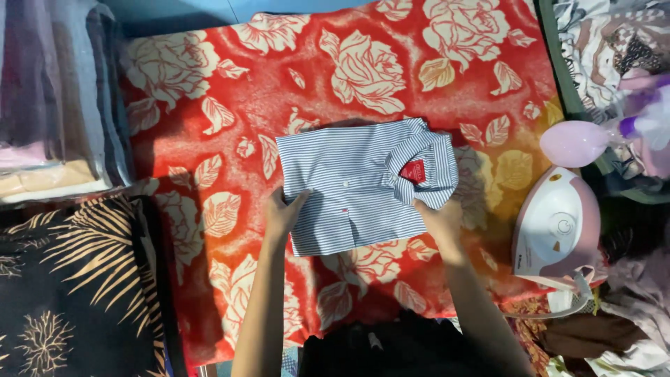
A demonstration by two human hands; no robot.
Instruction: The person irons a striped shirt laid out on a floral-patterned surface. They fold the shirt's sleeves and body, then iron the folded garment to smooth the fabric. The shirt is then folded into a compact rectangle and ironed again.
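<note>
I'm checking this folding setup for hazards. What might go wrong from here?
The iron sits close beside the right hand, at the red floral blanket's edge; a careless move might knock it.
The folded striped shirt, held only at its near edge by the left hand, may slip unfolded.

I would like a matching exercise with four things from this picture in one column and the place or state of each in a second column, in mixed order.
Things:
1. striped shirt
2. pink iron
3. stack of folded clothes
4. black cloth with a leaf print

Places or states:
A. at the lower left
B. folded, in the middle of the red floral blanket, under both hands
C. at the right edge of the blanket
D. at the upper left

Pairs: 1-B, 2-C, 3-D, 4-A
</note>
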